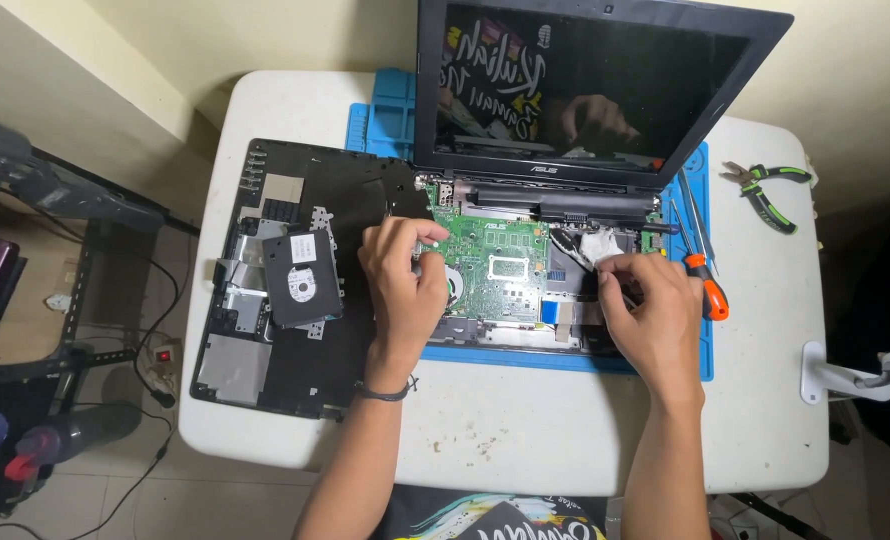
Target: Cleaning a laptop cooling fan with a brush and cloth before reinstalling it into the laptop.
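Note:
An opened black laptop [585,80] stands on a blue mat, its base uncovered so the green circuit board [490,245] shows. My left hand [402,275] rests on the board's left edge, fingers curled and pinching at something small that I cannot make out. My right hand [650,305] sits over the right part of the base, fingertips pressed together near a white patch [593,245] and black cables. What the right fingers grip is hidden.
The removed black bottom cover [265,340] lies left of the laptop with a hard drive [303,280] on it. An orange-handled screwdriver [710,290] lies on the blue mat [385,115]. Green-handled pliers [770,190] rest at the white table's [525,430] right side.

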